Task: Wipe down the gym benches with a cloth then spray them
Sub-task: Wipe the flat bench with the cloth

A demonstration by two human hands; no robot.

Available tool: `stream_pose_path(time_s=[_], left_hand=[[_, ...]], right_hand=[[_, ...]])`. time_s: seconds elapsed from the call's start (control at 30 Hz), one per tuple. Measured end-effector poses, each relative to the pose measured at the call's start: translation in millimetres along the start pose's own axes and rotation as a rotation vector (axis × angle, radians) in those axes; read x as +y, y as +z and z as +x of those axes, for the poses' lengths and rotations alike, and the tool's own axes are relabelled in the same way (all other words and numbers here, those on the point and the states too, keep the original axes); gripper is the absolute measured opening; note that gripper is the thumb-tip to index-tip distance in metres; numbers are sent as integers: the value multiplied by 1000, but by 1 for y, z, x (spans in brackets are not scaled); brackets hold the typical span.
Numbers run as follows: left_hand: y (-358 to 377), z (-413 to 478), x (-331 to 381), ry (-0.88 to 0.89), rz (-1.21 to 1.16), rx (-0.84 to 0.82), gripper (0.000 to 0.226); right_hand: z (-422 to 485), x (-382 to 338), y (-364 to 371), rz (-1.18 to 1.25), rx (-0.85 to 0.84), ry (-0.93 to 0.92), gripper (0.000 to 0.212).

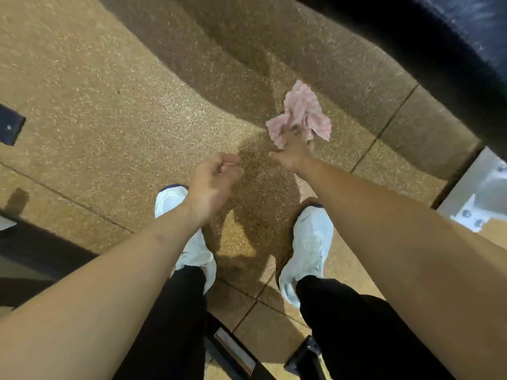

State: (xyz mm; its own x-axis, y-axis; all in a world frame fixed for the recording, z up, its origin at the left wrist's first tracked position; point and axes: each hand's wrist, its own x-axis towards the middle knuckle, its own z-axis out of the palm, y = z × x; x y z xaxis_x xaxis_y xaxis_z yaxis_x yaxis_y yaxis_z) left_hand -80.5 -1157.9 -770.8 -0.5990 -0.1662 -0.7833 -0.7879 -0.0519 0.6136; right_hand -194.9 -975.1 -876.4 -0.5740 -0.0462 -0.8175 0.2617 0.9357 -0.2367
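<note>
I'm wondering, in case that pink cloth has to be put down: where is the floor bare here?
The widest bare floor lies upper left, between the black plate at the left edge and the dark bench pad. A narrow strip runs between the white shoes. Crowded: the black frame bars at the bottom, and the metal bracket at right.

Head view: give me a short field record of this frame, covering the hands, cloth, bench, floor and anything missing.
cloth: pink-and-white striped cloth, crumpled, low over the floor ahead of the feet
right hand: right hand reaches down, fingers gripping the cloth
left hand: left hand, fingers curled; whether it pinches anything is too small to tell
bench: dark pad at the top right edge, blurred, neither hand touching it
floor: speckled tan tiles
feet: white shoes, standing on the tiles
spray bottle: not in view
</note>
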Motion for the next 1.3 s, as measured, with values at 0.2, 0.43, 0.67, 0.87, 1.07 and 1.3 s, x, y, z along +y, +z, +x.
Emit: stream_pose_path(time_s=[0.2,0.43,0.67,0.87,1.07,1.3], left_hand=[[2,-8,9,-5,39,23,13],[32,-53,72,-76,70,-30,35],[49,-114,131,-122,27,-26,1],[56,-170,193,193,241,-18,11],[71,-198,245,248,183,-75,13],[48,-173,284,23,15,-190,17]], right_hand=[[-32,-2,-21,543,218,43,30],[-134,-5,-67,1365,-103,171,27],[-233,-5,-110,1614,-207,249,42],[-306,-9,-155,1706,-331,318,37],[-334,-31,-175,1968,-226,505,30],[-304,-83,-199,2322,-174,422,28]])
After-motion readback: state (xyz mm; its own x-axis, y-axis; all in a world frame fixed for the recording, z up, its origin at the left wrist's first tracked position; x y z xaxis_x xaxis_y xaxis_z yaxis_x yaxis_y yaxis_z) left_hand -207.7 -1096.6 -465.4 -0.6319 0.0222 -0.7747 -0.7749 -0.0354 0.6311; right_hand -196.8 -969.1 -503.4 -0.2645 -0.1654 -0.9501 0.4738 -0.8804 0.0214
